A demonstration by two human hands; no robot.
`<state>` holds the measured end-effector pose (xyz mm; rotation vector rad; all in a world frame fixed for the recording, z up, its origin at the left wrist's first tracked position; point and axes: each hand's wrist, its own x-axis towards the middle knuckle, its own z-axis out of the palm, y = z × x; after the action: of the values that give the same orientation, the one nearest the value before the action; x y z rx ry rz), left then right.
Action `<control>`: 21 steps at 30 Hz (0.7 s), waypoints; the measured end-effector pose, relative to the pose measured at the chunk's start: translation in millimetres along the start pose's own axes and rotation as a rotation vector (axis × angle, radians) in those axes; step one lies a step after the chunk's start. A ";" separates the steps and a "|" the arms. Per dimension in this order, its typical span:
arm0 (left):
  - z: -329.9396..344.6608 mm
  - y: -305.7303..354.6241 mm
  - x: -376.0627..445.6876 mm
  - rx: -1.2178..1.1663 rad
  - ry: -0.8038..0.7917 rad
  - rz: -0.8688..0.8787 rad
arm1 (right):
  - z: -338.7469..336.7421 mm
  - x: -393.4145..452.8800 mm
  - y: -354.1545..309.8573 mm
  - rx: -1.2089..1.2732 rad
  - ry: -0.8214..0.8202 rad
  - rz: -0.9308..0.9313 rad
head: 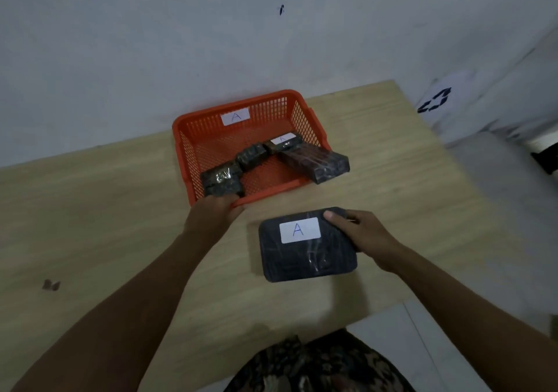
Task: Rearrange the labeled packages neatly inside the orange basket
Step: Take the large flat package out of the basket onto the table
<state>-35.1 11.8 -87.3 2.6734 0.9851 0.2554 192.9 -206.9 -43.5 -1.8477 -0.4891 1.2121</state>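
The orange basket point(193, 137) stands on the wooden table against the wall, with a white "A" label on its far wall. Several dark wrapped packages lie askew in it: one at the front left corner point(222, 180), a small one in the middle point(250, 156), one with a white label point(283, 142), and a long one point(320, 163) sticking out over the right front corner. My left hand point(211, 213) grips the front-left package at the basket's front rim. My right hand point(365, 237) holds the right edge of a large flat dark package labelled "A" point(305, 246) on the table in front of the basket.
The wooden table point(105, 210) ends at a right edge beside a white floor. A small dark scrap point(51, 285) lies at the table's left. The wall runs just behind the basket. Patterned clothing point(317, 364) shows at the bottom.
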 end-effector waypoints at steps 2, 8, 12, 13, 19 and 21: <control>3.4 1.1 -1.2 0.038 0.034 -0.012 | 7.5 13.4 11.3 0.000 0.005 0.050; 8.3 3.2 -2.0 0.079 0.020 -0.053 | 19.9 54.9 24.8 -0.079 0.018 0.054; 10.1 4.4 -2.8 0.091 0.049 -0.029 | 19.5 69.8 25.2 -0.262 0.081 -0.079; 10.9 5.0 -3.1 0.101 0.060 -0.024 | 18.2 70.9 24.8 -0.312 0.090 -0.103; 12.6 16.5 -0.2 0.108 0.104 0.066 | -15.2 58.1 19.5 -0.477 0.530 -0.456; 15.9 27.5 9.0 0.097 0.100 0.097 | -31.3 58.3 13.1 -0.656 0.590 -0.756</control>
<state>-7.6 -5.5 -92.9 2.8253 0.9199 0.3733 245.3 -187.1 -81.0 -2.1061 -1.1870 -0.0347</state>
